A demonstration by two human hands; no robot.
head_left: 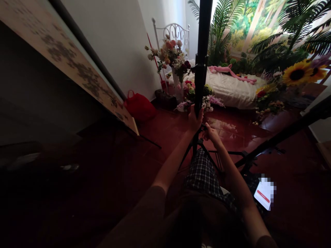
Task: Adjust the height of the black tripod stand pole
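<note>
A black light stand (201, 69) rises upright in front of me, its pole running out of the top of the view. My left hand (195, 119) is wrapped round the pole low down, just above where the legs spread. Slightly lower and to the right, my right hand (210, 134) is closed at a small dark knob (203, 127) on the side of the stand. The fingertips partly hide this knob. The stand's lower legs straddle the floor by my checked trouser leg (203, 168).
A second black pole (287, 129) slants across the right side. A lit phone (264, 194) lies at lower right. Behind stand flower bouquets (170, 55), a white-covered bed (232, 86) and sunflowers (297, 74). A red bag (139, 107) and a leaning painted panel (77, 69) are left.
</note>
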